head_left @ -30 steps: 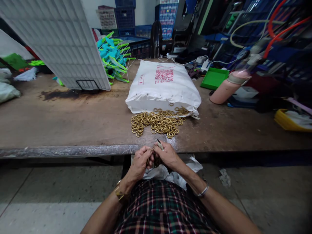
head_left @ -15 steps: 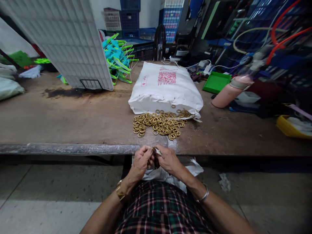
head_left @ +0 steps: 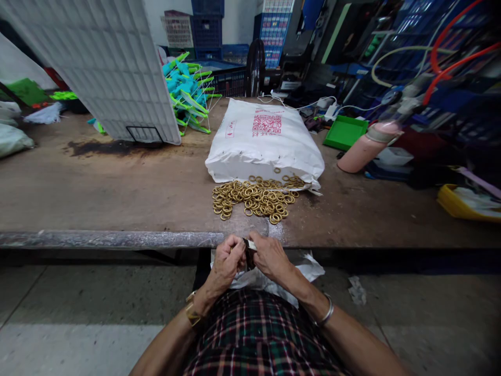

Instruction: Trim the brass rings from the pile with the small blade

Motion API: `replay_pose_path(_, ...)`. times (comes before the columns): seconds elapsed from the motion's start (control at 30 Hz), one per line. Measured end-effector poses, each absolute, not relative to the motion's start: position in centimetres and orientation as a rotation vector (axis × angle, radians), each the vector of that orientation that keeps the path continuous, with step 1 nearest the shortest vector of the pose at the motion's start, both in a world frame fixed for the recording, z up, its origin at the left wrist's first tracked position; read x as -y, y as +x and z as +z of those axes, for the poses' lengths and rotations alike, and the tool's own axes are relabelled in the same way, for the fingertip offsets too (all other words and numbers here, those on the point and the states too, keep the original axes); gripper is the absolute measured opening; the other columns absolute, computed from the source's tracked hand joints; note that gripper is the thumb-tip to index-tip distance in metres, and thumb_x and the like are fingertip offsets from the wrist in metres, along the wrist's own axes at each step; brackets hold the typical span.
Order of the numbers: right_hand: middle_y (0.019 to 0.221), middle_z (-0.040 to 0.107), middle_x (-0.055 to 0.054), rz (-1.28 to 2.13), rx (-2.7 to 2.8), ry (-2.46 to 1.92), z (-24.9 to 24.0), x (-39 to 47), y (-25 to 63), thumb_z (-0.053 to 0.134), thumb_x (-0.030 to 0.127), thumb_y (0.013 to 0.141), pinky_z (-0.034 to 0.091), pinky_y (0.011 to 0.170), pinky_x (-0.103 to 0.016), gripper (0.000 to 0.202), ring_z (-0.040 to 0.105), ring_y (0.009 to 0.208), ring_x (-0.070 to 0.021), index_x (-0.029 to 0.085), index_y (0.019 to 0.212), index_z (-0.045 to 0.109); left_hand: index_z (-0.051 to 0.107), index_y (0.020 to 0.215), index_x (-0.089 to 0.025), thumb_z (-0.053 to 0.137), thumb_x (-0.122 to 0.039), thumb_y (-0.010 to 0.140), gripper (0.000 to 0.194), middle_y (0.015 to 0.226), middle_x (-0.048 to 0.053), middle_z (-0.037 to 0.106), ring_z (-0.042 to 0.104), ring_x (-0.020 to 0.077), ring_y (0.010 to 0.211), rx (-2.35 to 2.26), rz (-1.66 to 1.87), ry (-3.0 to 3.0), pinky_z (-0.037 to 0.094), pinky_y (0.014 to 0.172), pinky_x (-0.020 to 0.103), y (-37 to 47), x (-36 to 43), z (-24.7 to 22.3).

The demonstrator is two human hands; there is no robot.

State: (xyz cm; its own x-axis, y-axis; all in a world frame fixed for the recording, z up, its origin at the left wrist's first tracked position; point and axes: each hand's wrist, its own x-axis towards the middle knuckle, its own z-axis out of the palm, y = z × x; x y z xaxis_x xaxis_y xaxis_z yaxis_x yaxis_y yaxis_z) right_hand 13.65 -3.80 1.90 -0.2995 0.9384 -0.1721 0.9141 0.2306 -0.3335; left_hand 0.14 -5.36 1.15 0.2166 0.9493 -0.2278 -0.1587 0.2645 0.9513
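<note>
Down at the near edge of the worn brown wooden workbench, the person's left hand and right hand are drawn close together, fingertips pinching a small dark object with a pale tip between them; what it is I cannot tell. Crumpled white plastic wrapping lies in the lap beneath the hands. Farther back on the bench, well apart from the hands, sits a heap of small brass-coloured metal rings, spilling from the open mouth of a plump white woven sack. Red printing on the sack shows a QR code and small characters too fine to read. A tilted white grid panel leans at the left.
</note>
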Motion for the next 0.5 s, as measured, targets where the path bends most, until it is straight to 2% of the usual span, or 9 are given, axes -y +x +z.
replay_pose_path(0.2, 0.07, 0.063, -0.006, 0.389, 2.197, -2.088, 0.9, 3.2, 16.1, 0.036, 0.014, 0.076, 0.024, 0.053, -0.027, 0.024, 0.055, 0.06, -0.0165, 0.018, 0.092, 0.053, 0.047, 0.067, -0.017, 0.055, -0.045, 0.076, 0.03, 0.051, -0.004, 0.046, 0.037, 0.0047, 0.041, -0.825, 0.869, 0.913, 0.027, 0.04, 0.018, 0.4, 6.6, 2.9)
replay_pose_path(0.33, 0.076, 0.064, -0.007, 0.236, 2.024, -2.133, 0.8, 2.4, 18.0, 0.04, 0.015, 0.077, 0.027, 0.056, -0.027, 0.024, 0.057, 0.065, -0.018, 0.018, 0.097, 0.052, 0.05, 0.069, -0.015, 0.053, -0.045, 0.077, 0.031, 0.054, -0.003, 0.046, 0.035, 0.0034, 0.039, -0.743, 0.833, 0.692, 0.022, 0.035, 0.017, 0.8, 5.9, 2.7)
replay_pose_path(0.5, 0.082, 0.065, -0.008, 0.164, 1.945, -2.225, 0.7, 1.1, 19.1, 0.042, 0.025, 0.082, 0.027, 0.056, -0.027, 0.029, 0.059, 0.068, -0.0192, 0.019, 0.11, 0.046, 0.049, 0.073, -0.014, 0.056, -0.036, 0.077, 0.023, 0.074, 0.002, 0.056, 0.036, 0.0019, 0.043, -0.71, 0.852, 0.544, 0.021, 0.035, 0.015, 0.6, 5.0, 1.7)
